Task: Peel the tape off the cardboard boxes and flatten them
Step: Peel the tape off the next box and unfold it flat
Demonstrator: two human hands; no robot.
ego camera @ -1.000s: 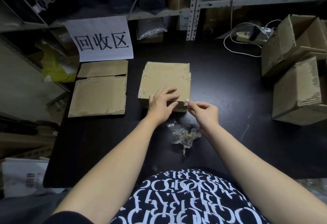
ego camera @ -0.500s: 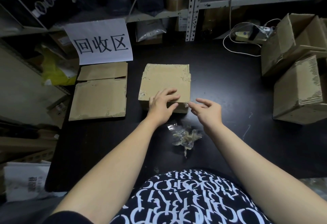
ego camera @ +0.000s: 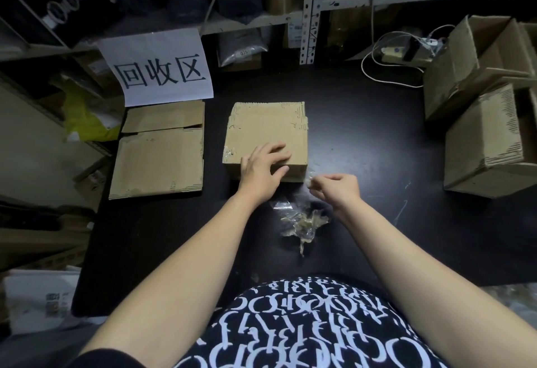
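A closed cardboard box [ego camera: 266, 135] sits in the middle of the dark tabletop [ego camera: 363, 135]. The left hand [ego camera: 261, 171] lies flat on the near part of the box top, fingers spread, and presses down. It is not gripping anything; it just holds the box steady.

The right hand [ego camera: 334, 187] is just beside the box's near right corner. Its fingertips are pinched shut on a small clear bit of tape [ego camera: 309, 177]. The bit looks as if it hangs from that corner, but it is too small and shiny to be sure that it is stuck there.

This is the part that matters most: the box lies to the left of the right hand's grip and a little farther away. So I think the pull has to go to the right and toward the person, away from the box, while the left hand keeps the box from sliding. The right hand is the nearer one to the tape.

A crumpled ball of used tape [ego camera: 302, 219] lies on the tabletop close to the person, between the two arms. The new bit will likely go there.

On the left, a flat box [ego camera: 158, 152] lies under a paper sign [ego camera: 158, 72]. On the right, more boxes [ego camera: 488, 141] wait, not flattened yet.
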